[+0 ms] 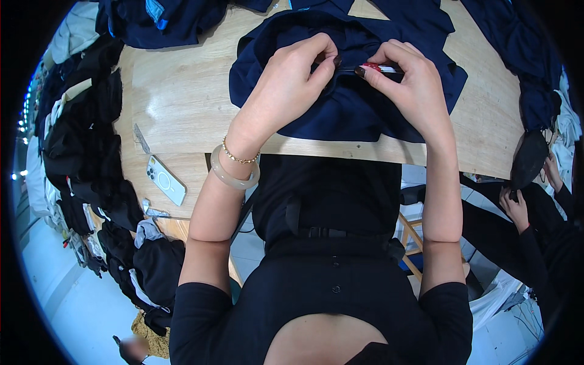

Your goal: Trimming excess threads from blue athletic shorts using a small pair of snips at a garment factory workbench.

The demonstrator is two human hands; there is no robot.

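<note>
Black top (328, 286) nearest below, forearms rising from it to the counter (176, 103). Left hand (292, 76) curled, fingertips pressed together, pinching a fold of the navy garment (340, 103); pale bangle (234, 173) and thin gold chain (240, 157) at that wrist. Right hand (410, 79) just beside, fingers closed, pinching a small red-and-white tool (380, 68) held level, its dark tip touching the cloth between both hands. Garment bunched on the counter near its front edge, directly ahead of the body, partly draped toward the far side. More navy cloth (164, 21) heaped at the far left corner and along the right edge. White phone (165, 180) face down on the counter's lower left part, well apart from the hands; small clear scraps near it. Dark clothes (91, 158) piled along the left. At the far right, another person's hand (516, 207) by a dark round thing (528, 159); whether gripping it, cannot tell.
</note>
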